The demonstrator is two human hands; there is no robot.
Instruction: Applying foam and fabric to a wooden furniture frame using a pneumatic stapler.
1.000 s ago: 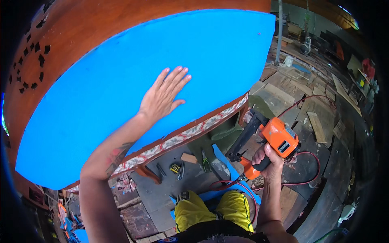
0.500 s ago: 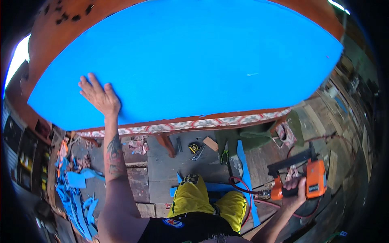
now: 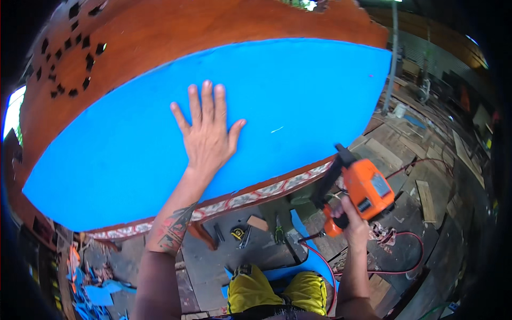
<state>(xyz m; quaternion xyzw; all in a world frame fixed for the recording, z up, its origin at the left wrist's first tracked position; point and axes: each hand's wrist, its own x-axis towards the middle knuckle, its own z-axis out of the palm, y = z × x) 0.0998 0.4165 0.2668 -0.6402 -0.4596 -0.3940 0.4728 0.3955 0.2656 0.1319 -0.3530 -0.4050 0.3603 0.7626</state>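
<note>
Head view: we see a smooth blue sheet [image 3: 298, 101] covering a big curved reddish wood panel [image 3: 176, 32] w/ patterned trim along its lower edge. Our left hand [image 3: 207, 136] lies flat on the sheet, fingers spread. Right hand [image 3: 349, 221] grips an orange air stapler [image 3: 362, 186] w/ black nose, just below the trim, red hose [image 3: 400, 250] trailing.

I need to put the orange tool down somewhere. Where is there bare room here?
The blue sheet is bare right of the left hand, up to its far edge. The floor under the patterned edge is crowded with small tools; the red hose loops beside the right hand.
</note>
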